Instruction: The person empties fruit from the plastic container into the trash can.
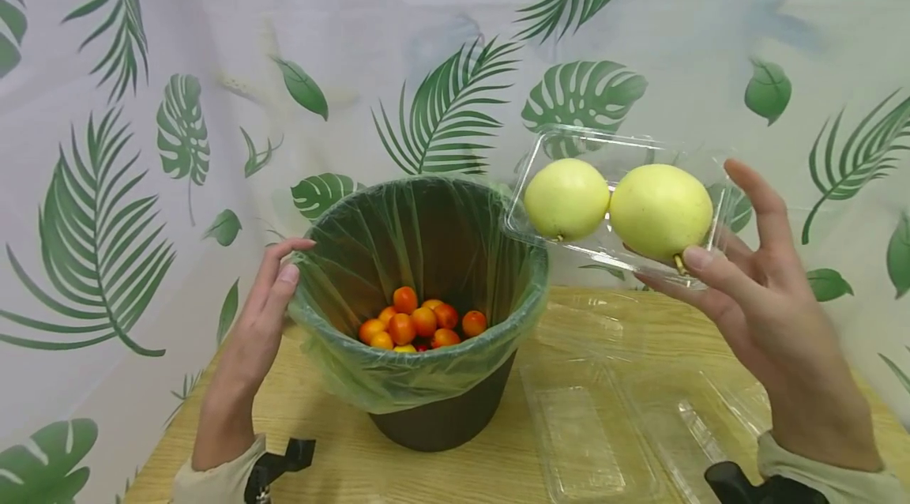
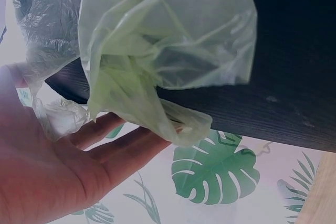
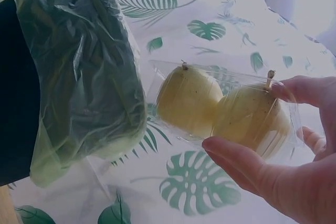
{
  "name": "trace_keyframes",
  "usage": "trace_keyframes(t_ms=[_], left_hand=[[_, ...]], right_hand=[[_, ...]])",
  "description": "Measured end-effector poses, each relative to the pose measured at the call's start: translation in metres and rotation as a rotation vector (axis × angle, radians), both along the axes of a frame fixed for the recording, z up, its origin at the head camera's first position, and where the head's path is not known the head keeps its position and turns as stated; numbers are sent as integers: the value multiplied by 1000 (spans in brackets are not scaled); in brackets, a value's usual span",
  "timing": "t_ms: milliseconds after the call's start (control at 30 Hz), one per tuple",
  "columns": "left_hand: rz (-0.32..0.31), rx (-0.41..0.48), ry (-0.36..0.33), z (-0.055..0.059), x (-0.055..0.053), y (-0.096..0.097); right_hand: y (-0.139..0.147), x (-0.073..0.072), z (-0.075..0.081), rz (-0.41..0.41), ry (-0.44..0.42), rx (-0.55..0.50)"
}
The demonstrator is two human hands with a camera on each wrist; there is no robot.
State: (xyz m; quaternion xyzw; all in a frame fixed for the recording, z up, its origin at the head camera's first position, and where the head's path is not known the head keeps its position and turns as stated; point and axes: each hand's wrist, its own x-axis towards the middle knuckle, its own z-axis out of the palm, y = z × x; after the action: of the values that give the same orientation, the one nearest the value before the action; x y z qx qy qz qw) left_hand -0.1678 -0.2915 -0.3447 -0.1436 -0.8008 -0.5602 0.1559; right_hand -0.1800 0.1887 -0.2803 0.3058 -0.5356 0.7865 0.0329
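My right hand (image 1: pixel 775 314) grips the end of a clear plastic container (image 3: pixel 202 139), thumb on one side and fingers on the other. Inside it sit two round, pale yellow-green fruits (image 1: pixel 661 212) with short stems. The container is held up tilted, its far end overlapping the right rim of a dark bin (image 1: pixel 444 417) in the head view. A thin green plastic bag (image 1: pixel 426 378) lines this bin and folds over its rim. On the left, my left hand (image 1: pixel 259 322) touches the bag at the rim, its fingers (image 2: pixel 126 156) fairly straight alongside the bin.
Small orange-red fruits (image 1: pixel 423 322), several of them, lie inside the bin. Clear plastic containers (image 1: pixel 583 441) rest on the wooden table (image 1: pixel 327 449) to the right of the bin. Behind hangs a white leaf-print curtain (image 1: pixel 455 22).
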Motion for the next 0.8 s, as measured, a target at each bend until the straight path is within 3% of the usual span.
trace_keyframes(t_ms=[233,800], left_hand=[[0,-4,1,0,-1,0],[2,-2,2,-1,-1,-2]], right_hand=[[-20,1,8,-49,45,81],[-72,0,6,-120,134,245]])
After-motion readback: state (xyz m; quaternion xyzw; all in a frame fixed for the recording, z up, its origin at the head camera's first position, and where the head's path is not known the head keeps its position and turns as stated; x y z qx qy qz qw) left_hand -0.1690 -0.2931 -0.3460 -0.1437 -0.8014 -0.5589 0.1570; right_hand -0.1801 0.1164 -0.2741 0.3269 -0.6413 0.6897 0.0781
